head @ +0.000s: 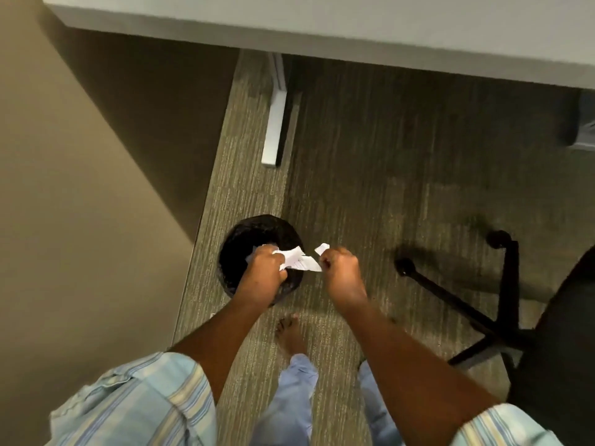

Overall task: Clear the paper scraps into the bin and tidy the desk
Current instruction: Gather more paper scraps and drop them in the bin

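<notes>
Left hand (265,268): fingers curled tight into a fist, clamped on one end of the paper scraps; held directly above the bin mouth.
Right hand (341,268): fingers closed in a fist, pinching the other end of the paper, a small white corner poking out above the knuckles; held just right of the bin.
Paper scraps (297,261): white, crumpled, some print visible; stretched between the two fists, over the bin's right rim.
Bin (235,249): round, black-lined, standing on the carpet near the wall, partly hidden by the left hand.
Desk (322,24): pale top, seen from above; its white leg (275,123) stands beyond the bin.
Office chair (502,300): black wheeled base, right of the hands.
Bare foot (289,333): on carpet, just behind the bin.
</notes>
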Action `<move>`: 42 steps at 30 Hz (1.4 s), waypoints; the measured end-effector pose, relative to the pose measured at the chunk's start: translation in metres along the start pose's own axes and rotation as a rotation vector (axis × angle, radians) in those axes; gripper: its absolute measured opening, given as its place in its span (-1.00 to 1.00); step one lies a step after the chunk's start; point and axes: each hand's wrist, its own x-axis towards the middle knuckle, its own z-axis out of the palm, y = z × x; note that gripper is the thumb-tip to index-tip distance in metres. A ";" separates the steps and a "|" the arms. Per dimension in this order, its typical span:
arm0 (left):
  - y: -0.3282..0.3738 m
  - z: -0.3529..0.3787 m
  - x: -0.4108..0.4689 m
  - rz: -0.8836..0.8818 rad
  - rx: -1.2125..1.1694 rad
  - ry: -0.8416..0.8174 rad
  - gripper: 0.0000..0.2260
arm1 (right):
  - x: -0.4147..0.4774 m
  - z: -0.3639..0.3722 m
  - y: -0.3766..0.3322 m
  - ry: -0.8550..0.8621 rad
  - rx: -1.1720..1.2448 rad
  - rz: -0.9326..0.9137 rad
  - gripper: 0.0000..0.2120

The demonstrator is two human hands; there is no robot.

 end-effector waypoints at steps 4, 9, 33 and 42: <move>-0.049 0.004 0.008 -0.078 -0.009 -0.024 -0.73 | 0.011 0.057 -0.022 -0.074 -0.014 -0.056 -0.88; -0.102 0.024 0.032 -0.096 0.048 -0.052 -0.73 | 0.034 0.121 -0.021 -0.120 0.034 -0.047 -0.89; -0.181 0.100 0.068 -0.148 -0.131 0.006 -0.61 | 0.070 0.215 -0.005 -0.361 0.007 -0.043 -0.74; -0.173 0.105 0.063 -0.121 -0.262 0.023 -0.69 | 0.063 0.197 -0.004 -0.370 0.064 -0.065 -0.76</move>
